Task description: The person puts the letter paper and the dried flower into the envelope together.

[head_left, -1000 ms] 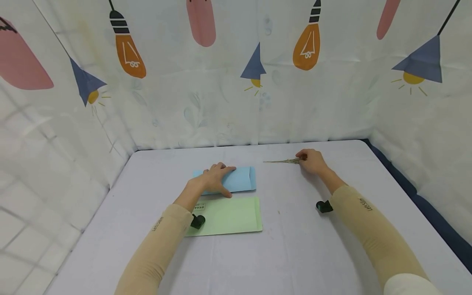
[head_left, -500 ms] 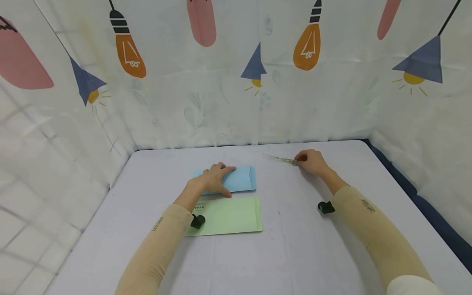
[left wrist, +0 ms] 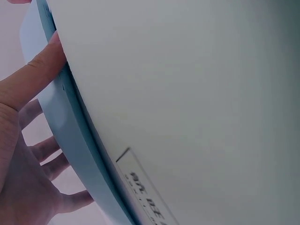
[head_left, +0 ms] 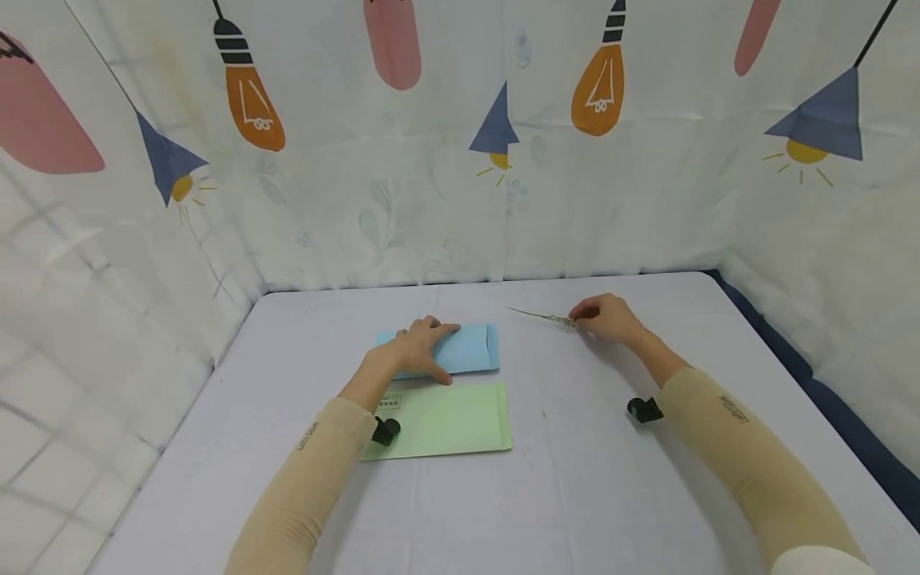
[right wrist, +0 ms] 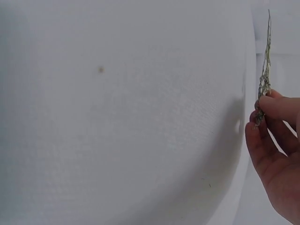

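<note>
My left hand (head_left: 418, 348) rests spread over a light blue envelope (head_left: 470, 350), its thumb at the near edge; in the left wrist view the thumb (left wrist: 40, 68) touches the blue edge beside the pale green envelope (left wrist: 178, 84). That green envelope, with a small printed box, lies just in front of the blue one. My right hand (head_left: 606, 317) pinches a thin dried plant sprig (head_left: 549, 317) by its bushy end, and its bare stem points left. In the right wrist view the sprig (right wrist: 265, 77) sits between thumb and fingertips.
A white cloth covers the table (head_left: 460, 511), with a few small brown specks (head_left: 544, 414) on it. Behind stands a white curtain (head_left: 431, 208) printed with lamps and bulbs. Dark blue fabric (head_left: 826, 391) runs along the right edge. Black wrist cameras (head_left: 644, 410) hang below both forearms.
My right hand has shifted slightly left and towards me, with the sprig moving along and its stem tilting. The left hand and both envelopes stay where they were.
</note>
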`<state>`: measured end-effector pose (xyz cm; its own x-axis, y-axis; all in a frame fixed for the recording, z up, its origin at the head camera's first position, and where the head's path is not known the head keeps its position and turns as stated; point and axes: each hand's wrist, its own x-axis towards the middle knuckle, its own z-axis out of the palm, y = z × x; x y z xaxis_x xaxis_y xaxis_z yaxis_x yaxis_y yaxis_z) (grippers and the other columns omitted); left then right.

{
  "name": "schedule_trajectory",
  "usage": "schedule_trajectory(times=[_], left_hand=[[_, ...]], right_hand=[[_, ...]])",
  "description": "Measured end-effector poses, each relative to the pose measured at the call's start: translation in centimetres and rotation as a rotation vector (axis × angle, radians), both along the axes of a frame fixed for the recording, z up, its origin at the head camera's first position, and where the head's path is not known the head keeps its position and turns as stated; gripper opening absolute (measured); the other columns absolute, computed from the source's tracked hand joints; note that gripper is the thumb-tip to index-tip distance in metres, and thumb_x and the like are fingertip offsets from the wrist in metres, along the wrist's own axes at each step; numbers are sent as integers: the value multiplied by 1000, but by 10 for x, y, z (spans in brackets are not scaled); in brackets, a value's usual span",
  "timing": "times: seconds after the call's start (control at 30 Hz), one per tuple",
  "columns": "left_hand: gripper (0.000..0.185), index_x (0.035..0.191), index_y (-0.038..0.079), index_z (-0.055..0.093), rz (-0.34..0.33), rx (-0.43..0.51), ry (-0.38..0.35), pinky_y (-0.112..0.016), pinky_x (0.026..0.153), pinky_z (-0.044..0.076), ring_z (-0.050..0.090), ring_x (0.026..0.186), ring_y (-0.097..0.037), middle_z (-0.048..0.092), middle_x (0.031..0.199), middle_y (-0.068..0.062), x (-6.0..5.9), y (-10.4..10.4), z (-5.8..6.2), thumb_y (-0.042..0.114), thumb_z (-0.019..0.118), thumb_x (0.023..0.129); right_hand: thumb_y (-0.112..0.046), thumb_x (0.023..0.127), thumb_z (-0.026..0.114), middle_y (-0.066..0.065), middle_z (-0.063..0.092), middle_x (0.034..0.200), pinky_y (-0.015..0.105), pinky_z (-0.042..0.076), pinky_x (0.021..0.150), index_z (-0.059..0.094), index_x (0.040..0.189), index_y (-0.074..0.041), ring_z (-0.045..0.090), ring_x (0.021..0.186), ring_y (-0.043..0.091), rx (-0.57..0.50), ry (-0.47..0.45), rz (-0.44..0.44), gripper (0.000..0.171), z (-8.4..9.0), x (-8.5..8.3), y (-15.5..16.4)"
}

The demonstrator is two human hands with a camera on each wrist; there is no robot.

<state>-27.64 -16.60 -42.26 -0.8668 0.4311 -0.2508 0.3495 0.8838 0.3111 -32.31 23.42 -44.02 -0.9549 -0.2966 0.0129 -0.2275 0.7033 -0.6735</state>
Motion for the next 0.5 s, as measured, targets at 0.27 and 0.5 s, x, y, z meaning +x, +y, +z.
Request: schedule_trajectory(times=[0.27,0.5], left_hand=[[106,163,27,30,-5,0,3,-62,110,31,31,143,-35,32,157,-12,-2,0,-2,50,88,78],[106,164,27,29,-5,-11,1,-61,111,30,30,144,-34,32,157,-12,-1,0,-1,51,88,79]], right_hand=[[-3,97,65,11,73,112,44,49,89,76,112,-3,63,106,30,-9,-6,57,19,0,13,-3],[-2,97,67,7,74,110,43,50,87,78,111,-5,64,104,28,-3,6,129,18,0,21,-8]])
